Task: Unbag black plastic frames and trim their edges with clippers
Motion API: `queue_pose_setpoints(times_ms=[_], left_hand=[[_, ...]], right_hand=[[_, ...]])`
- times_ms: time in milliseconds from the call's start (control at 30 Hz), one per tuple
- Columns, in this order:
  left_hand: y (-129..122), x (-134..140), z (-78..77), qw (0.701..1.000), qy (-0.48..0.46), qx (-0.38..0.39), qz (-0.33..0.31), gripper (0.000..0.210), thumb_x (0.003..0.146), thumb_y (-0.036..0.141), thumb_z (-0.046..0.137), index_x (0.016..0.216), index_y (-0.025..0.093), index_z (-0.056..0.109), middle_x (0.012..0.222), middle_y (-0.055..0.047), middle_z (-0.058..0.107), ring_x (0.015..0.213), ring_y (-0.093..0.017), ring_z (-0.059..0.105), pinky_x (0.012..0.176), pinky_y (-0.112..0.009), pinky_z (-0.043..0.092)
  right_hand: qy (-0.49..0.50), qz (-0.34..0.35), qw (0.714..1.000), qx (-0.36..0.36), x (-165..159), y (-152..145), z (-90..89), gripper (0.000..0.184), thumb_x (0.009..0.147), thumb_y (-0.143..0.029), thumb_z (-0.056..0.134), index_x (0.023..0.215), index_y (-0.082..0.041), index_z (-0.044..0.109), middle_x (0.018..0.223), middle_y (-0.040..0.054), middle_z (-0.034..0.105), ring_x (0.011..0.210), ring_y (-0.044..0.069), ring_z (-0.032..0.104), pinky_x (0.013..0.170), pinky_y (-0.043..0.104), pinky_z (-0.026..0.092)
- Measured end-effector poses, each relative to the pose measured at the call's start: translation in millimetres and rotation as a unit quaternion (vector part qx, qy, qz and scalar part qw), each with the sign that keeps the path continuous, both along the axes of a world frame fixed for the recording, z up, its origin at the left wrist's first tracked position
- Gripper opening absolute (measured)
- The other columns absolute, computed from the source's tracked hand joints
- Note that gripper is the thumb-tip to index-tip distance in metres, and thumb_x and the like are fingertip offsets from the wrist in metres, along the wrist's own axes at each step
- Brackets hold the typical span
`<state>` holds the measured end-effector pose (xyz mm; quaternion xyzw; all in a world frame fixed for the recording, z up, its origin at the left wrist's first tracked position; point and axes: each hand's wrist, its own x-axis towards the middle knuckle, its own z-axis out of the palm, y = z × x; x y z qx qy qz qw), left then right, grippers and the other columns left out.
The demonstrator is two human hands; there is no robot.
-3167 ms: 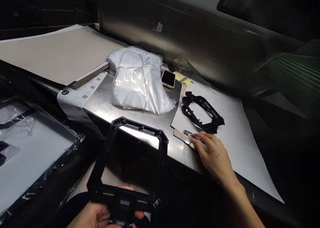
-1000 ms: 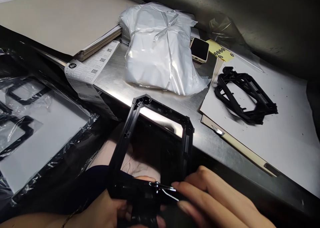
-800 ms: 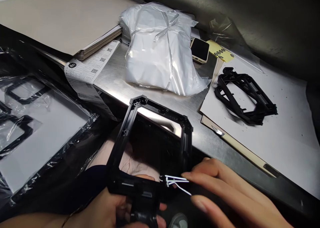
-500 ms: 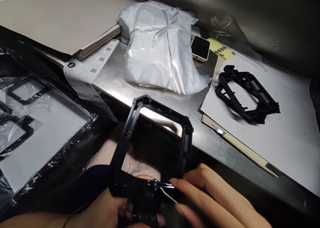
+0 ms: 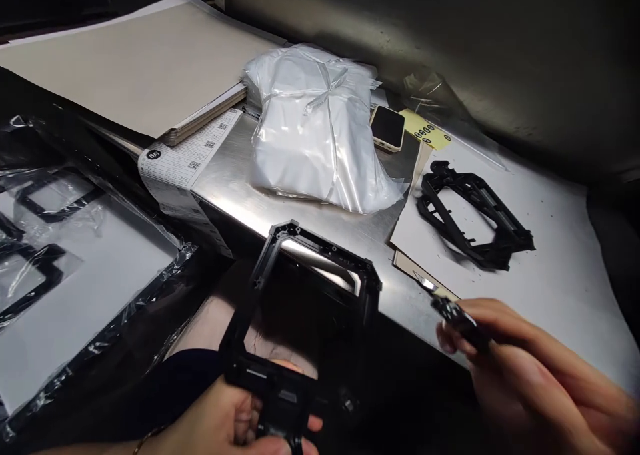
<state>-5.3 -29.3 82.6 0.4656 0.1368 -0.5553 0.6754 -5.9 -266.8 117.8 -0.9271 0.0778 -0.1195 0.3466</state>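
My left hand (image 5: 235,415) is wrapped round the lower end of a black plastic frame (image 5: 373,288), which has cut corners and a large opening. The frame is held up, tilted, in front of the bench edge. To its right, my right hand (image 5: 520,368) pinches a small black piece (image 5: 463,325) with bright spots on it. Just ahead of that piece is a shiny silver tip (image 5: 427,285) by the paper's edge; whether the two are joined I cannot tell. A blurred dark bit (image 5: 346,400) shows near the frame's lower right corner.
A tied bundle of clear plastic bags (image 5: 300,148) stands on the metal bench (image 5: 220,178). Right of it lie a phone-like device (image 5: 387,127) and more black frames (image 5: 475,222) on white paper (image 5: 565,242). Board sheets (image 5: 125,68) and bagged frames (image 5: 35,275) are at left.
My right hand has moved from the frame's lower edge to the right, over the paper's edge. The thin shiny thing by its fingers no longer shows. My left hand still holds the frame.
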Motion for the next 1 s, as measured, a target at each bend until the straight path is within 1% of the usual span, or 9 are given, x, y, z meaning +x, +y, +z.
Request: queue_pose_setpoints(times_ms=[133, 300, 433, 567, 667, 767, 833, 900, 1000], left_hand=[[-2.9, -3.2, -12.2, 0.999, -0.004, 0.01, 0.034, 0.044, 0.066, 0.014, 0.065, 0.106, 0.021, 0.047, 0.095, -0.004, 0.067, 0.084, -0.018, 0.064, 0.075, -0.03, 0.05], [-6.3, -0.7, -22.1, 0.992, -0.021, -0.088, 0.086, 0.06, 0.073, 0.019, 0.061, 0.122, 0.021, 0.028, 0.094, -0.006, 0.066, 0.082, -0.018, 0.064, 0.074, -0.034, 0.047], [-4.3, 4.6, -22.3, 0.979, 0.009, -0.182, 0.096, 0.055, 0.072, 0.018, 0.061, 0.12, 0.02, 0.034, 0.104, -0.009, 0.062, 0.097, -0.023, 0.058, 0.084, -0.04, 0.04], [-1.0, 14.2, -23.7, 0.951, 0.098, -0.262, 0.134, 0.05, 0.079, 0.04, 0.044, 0.111, 0.002, 0.05, 0.114, -0.019, 0.055, 0.106, -0.028, 0.05, 0.09, -0.043, 0.034], [-0.2, 21.0, -24.9, 0.945, 0.133, -0.26, 0.149, 0.058, 0.083, 0.047, 0.03, 0.115, 0.002, 0.048, 0.105, -0.018, 0.06, 0.097, -0.026, 0.055, 0.086, -0.042, 0.035], [-0.6, 24.5, -24.3, 0.952, 0.105, -0.242, 0.154, 0.038, 0.086, 0.033, 0.034, 0.121, 0.019, 0.039, 0.09, -0.009, 0.066, 0.086, -0.023, 0.062, 0.079, -0.043, 0.038], [-1.4, 25.6, -23.5, 0.959, 0.085, -0.237, 0.128, 0.027, 0.081, 0.024, 0.041, 0.107, 0.018, 0.048, 0.091, -0.01, 0.066, 0.081, -0.022, 0.063, 0.073, -0.04, 0.041], [-2.7, 25.9, -22.2, 0.964, 0.076, -0.234, 0.097, 0.016, 0.076, 0.02, 0.045, 0.089, 0.012, 0.052, 0.096, -0.015, 0.065, 0.079, -0.022, 0.063, 0.067, -0.035, 0.044], [-4.8, 23.3, -17.2, 0.974, 0.07, -0.197, 0.086, 0.024, 0.076, 0.019, 0.045, 0.1, 0.014, 0.045, 0.096, -0.016, 0.066, 0.072, -0.019, 0.064, 0.063, -0.031, 0.045]], right_hand=[[-0.032, -0.018, 0.976, -0.215, 17.1, -34.3, -31.6, 0.023, 0.082, -0.036, 0.042, 0.093, -0.019, 0.055, 0.083, 0.0055, 0.054, 0.069, 0.018, 0.053, 0.063, 0.032, 0.045], [-0.008, 0.053, 0.959, -0.28, 23.5, -43.4, -57.0, 0.037, 0.082, -0.033, 0.044, 0.11, -0.011, 0.051, 0.09, 0.011, 0.048, 0.081, 0.022, 0.049, 0.067, 0.036, 0.044], [0.001, 0.075, 0.959, -0.274, 20.0, -43.3, -55.0, 0.039, 0.082, -0.031, 0.043, 0.116, -0.011, 0.047, 0.092, 0.0111, 0.046, 0.081, 0.021, 0.048, 0.066, 0.034, 0.044], [0.0, 0.063, 0.966, -0.249, 19.9, -41.7, -52.6, 0.033, 0.083, -0.03, 0.041, 0.111, -0.014, 0.049, 0.091, 0.0091, 0.047, 0.079, 0.02, 0.05, 0.066, 0.034, 0.044], [-0.001, 0.042, 0.976, -0.214, 20.5, -34.8, -45.9, 0.028, 0.085, -0.03, 0.039, 0.108, -0.017, 0.049, 0.092, 0.0071, 0.049, 0.077, 0.017, 0.052, 0.06, 0.029, 0.046], [0.024, 0.052, 0.992, -0.11, 18.3, -22.5, -31.4, 0.028, 0.086, -0.029, 0.038, 0.111, -0.023, 0.049, 0.091, 0.0041, 0.052, 0.075, 0.014, 0.055, 0.049, 0.021, 0.045], [0.021, 0.077, 0.994, -0.074, 14.8, -12.8, -19.5, 0.029, 0.085, -0.028, 0.042, 0.113, -0.024, 0.048, 0.085, 0.0022, 0.052, 0.067, 0.012, 0.055, 0.043, 0.019, 0.043], [-0.006, 0.122, 0.988, -0.094, 10.1, -2.9, -8.4, 0.03, 0.082, -0.024, 0.046, 0.112, -0.022, 0.048, 0.082, 0.0018, 0.051, 0.063, 0.01, 0.053, 0.043, 0.018, 0.043], [-0.015, 0.217, 0.966, -0.138, 1.6, 12.1, 2.9, 0.03, 0.08, -0.017, 0.048, 0.11, -0.017, 0.048, 0.088, 0.0055, 0.05, 0.071, 0.012, 0.055, 0.052, 0.019, 0.048]])
